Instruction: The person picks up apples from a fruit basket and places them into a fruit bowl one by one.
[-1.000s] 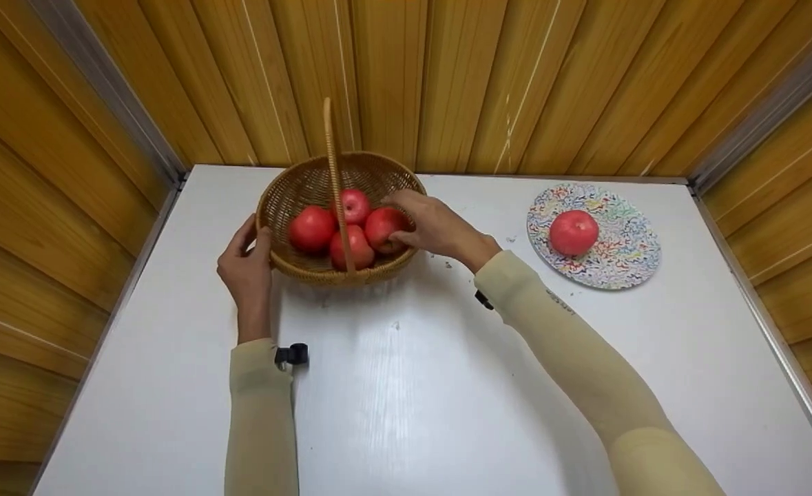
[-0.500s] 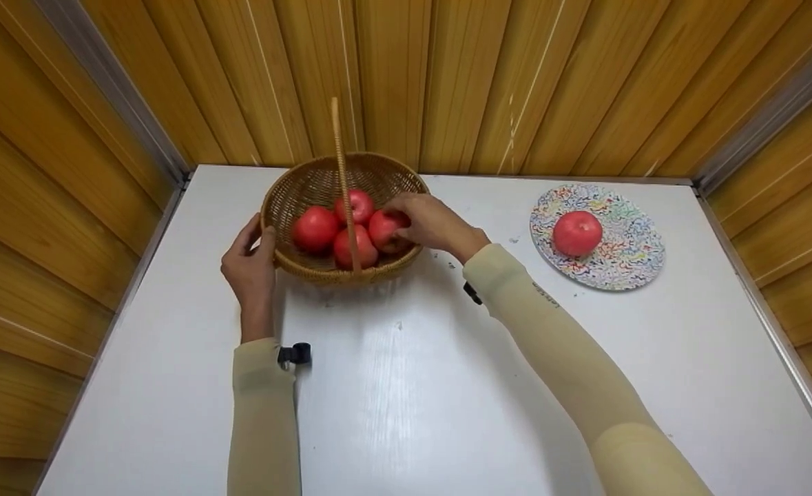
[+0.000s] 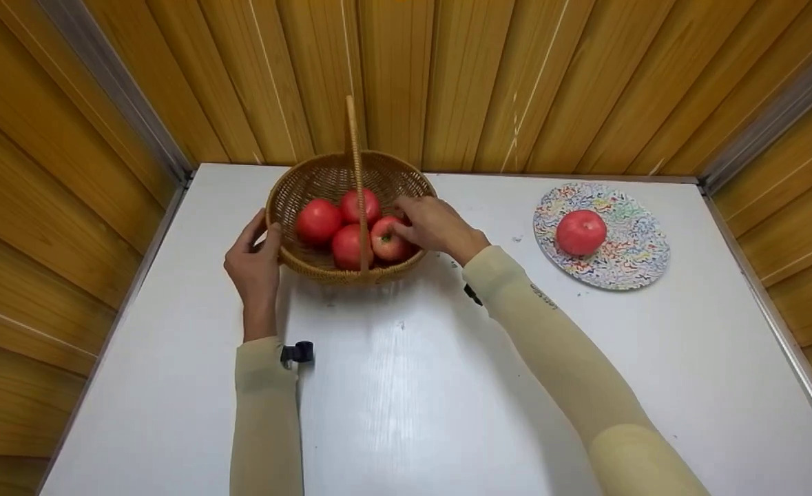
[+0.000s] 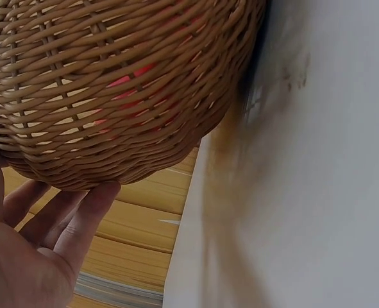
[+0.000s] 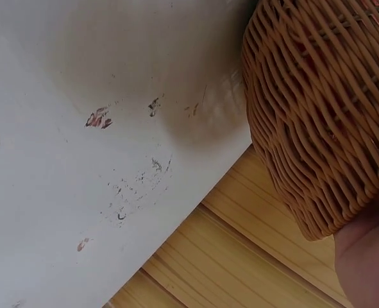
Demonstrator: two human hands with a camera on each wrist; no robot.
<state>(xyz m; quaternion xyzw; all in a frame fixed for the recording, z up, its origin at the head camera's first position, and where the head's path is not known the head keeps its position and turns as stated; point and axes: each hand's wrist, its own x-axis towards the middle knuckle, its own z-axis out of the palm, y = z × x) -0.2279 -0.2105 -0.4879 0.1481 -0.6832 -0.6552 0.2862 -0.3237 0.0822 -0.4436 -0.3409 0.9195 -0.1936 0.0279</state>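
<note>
At upper centre, the rightmost apple (image 3: 383, 244) in the basket (image 3: 309, 182) lay lower left of the nearer right grip (image 3: 440, 225), whose closure was unclear; the left grip (image 3: 253, 270) pinched the rim.

One white table (image 3: 392, 386) here, and up by its far edge one brown woven wicker basket (image 3: 319, 179), with four round red apples (image 3: 319, 222) inside! Towards the far right corner, one round multicoloured speckled plate (image 3: 636, 251) carrying one more, a red apple (image 3: 581, 233): five! Hands? One left hand (image 3: 254, 265), one right hand (image 3: 439, 224)!
</note>
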